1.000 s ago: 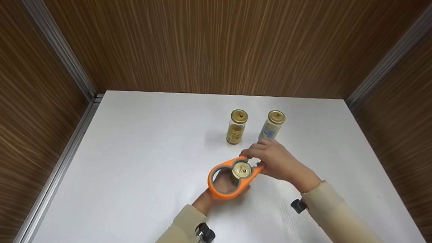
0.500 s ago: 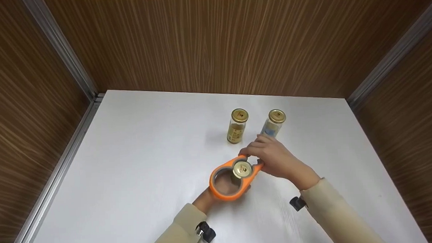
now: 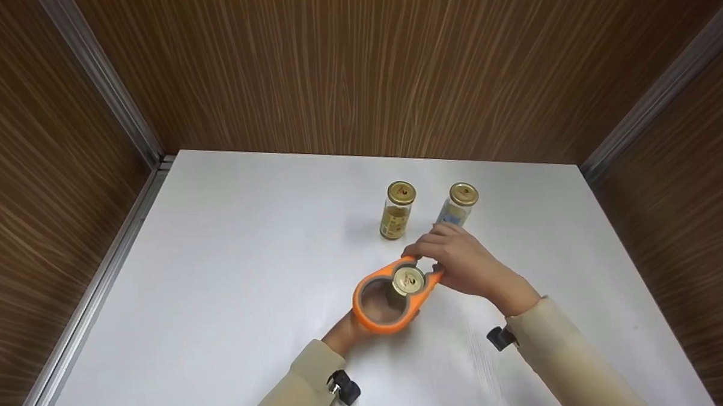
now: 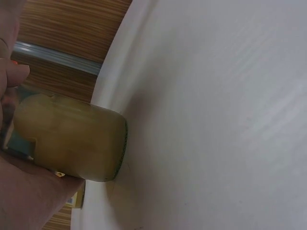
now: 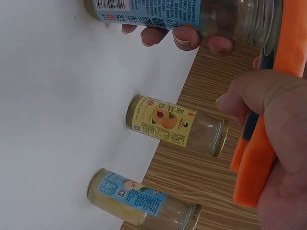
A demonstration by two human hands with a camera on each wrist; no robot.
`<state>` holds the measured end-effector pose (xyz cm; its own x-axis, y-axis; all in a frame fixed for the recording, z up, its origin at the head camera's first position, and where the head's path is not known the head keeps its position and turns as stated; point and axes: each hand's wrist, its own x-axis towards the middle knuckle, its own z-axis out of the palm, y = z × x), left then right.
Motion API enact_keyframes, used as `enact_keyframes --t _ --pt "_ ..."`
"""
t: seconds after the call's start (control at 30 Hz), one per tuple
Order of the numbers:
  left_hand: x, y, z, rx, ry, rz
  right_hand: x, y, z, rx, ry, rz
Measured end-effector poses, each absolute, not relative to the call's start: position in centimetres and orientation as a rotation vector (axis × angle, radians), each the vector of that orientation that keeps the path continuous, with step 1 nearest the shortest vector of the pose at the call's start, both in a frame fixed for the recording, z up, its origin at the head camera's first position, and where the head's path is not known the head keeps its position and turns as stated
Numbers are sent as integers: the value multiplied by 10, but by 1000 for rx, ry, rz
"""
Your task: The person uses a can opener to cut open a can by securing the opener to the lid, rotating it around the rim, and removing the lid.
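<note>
My left hand (image 3: pixel 377 304) grips the body of a glass jar (image 4: pixel 76 139) with a blue label, fingers wrapped round it in the right wrist view. The jar's gold lid (image 3: pixel 409 280) sits in the smaller opening of an orange jar opener (image 3: pixel 383 329) with grey lining. My right hand (image 3: pixel 457 260) squeezes the two handle ends of this opener, thumb on one side and fingers on the other. In the left wrist view the jar's base hangs just off the white surface; pale contents fill its lower part. The opener's larger ring lies over my left hand.
Behind my hands stand two more gold-lidded jars: a yellow-labelled jar (image 3: pixel 395 217) and a blue-labelled jar (image 3: pixel 458 202), partly hidden by my right hand. The white table (image 3: pixel 249 261) is enclosed by brown wood-grain panels (image 3: pixel 345 71) at the back and sides.
The opener, with the jar's lid in it, has shifted slightly to the right and away from me. Both hands keep their hold; the two standing jars stay in place.
</note>
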<state>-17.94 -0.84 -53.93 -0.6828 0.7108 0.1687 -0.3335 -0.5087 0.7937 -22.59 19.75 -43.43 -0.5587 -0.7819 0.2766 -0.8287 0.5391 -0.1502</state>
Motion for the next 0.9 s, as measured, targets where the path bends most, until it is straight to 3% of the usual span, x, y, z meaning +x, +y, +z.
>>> enact_keyframes --t 0.07,0.2,0.3,0.57,0.9 --pt "-182 -8 -540 664 995 2189 -225 199 -432 1367 -2603 402" --pt "-187 -6 -541 866 1635 1988 -225 202 -430 1365 -2602 398" --pt "-188 -5 -539 859 1814 1914 -225 204 -429 1362 -2604 409" --pt "-184 -5 -530 798 1503 2139 -222 210 -429 1306 -2606 409" --pt "-174 -16 -514 965 1741 2214 -214 219 -431 1203 -2650 350"
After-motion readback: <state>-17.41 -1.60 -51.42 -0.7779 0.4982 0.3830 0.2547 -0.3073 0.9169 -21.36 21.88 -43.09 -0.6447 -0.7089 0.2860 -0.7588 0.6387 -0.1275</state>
